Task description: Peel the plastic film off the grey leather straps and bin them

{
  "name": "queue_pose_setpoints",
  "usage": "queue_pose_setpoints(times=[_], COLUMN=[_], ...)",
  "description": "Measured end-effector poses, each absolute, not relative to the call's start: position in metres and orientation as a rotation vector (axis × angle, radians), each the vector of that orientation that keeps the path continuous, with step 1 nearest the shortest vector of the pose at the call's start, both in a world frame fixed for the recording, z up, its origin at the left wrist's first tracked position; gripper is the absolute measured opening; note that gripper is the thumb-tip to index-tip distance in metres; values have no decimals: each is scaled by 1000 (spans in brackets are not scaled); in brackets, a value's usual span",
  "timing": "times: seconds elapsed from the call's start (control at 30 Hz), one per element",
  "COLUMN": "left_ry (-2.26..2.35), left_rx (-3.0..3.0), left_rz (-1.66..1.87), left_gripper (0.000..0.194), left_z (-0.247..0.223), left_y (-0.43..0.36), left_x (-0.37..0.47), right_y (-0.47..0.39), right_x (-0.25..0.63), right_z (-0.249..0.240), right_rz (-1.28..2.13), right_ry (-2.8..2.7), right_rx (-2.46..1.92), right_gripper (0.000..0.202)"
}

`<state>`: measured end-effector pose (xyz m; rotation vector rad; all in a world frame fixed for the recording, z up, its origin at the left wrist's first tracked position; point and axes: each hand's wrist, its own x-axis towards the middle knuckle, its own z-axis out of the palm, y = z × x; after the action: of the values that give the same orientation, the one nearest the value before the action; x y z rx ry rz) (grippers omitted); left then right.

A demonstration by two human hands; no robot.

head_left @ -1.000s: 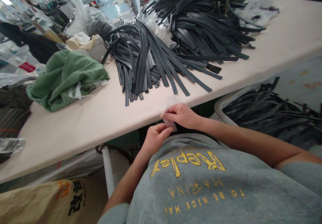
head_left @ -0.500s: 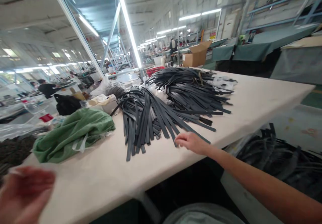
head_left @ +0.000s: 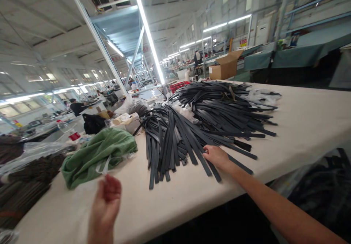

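Dark grey flat strips [head_left: 171, 141] lie in a loose bundle, their cut ends fanned toward the table's front edge. My right hand [head_left: 219, 158] is down at the right side of this bundle, thumb and fingers closed on a strip among the loose ends; the fingertips are partly hidden. My left hand [head_left: 106, 200] is raised over the near left of the table, slightly blurred, its fingers loosely curled and apart from the thumb, with nothing visible in it. It is nearest to a crumpled green cloth [head_left: 98, 154]. Behind lies a second, larger heap of strips [head_left: 227, 108].
The pale table [head_left: 307, 123] runs off to the right. Stacked dark material [head_left: 30, 189] and clear plastic are at left. A black bag [head_left: 93, 123], a cardboard box [head_left: 226, 66] and a metal light frame [head_left: 148, 32] stand beyond. A bin of dark strips [head_left: 320, 189] sits below right.
My left hand has moved right and inward from the lower left corner. My right hand has come onto the strip ends. The head view has shifted left and tilted up.
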<state>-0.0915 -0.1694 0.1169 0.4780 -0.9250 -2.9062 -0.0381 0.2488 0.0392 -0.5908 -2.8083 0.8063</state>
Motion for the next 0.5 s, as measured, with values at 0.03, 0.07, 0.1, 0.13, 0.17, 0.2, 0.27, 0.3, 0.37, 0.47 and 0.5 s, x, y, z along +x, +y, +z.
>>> queue_pose_setpoints(times=[0.03,0.07,0.1,0.13,0.17,0.2,0.27,0.3,0.37,0.47,0.5], left_ry=[-913,-916,-962,-1029,-1092,-1145,-1211,-1219,-1189,-1119,-1093], left_rx=[611,768,831,886,886,871,753,688,592,577,607], left_rz=[-2944,-3016,-3076,-3122,-3208,-3295,-3475,-3536,-3585,-3506,-3460], left_gripper=[24,28,25,21,16,10,4,7,9,3,5], left_z=[98,77,57,40,26,16,8,9,18,37,42], left_y=[-146,-120,-92,-65,-39,-16,19,31,45,47,45], left_x=[-81,-67,-51,-34,-18,-4,15,19,15,-10,-20], right_y=[251,251,249,244,237,228,208,200,191,203,213], right_x=[-37,-34,-28,-21,-11,0,29,45,79,134,153], right_z=[42,45,49,53,57,61,67,68,63,37,24], right_rz=[860,921,985,1046,1115,1189,1324,1375,1423,1418,1408], right_ry=[-2801,-2792,-2783,-2777,-2769,-2761,-2752,-2760,-2821,-2950,-2965], right_rx=[-563,-523,-473,-420,-356,-277,-97,-22,37,-49,-114], right_gripper=[17,15,16,17,18,18,16,14,13,17,17])
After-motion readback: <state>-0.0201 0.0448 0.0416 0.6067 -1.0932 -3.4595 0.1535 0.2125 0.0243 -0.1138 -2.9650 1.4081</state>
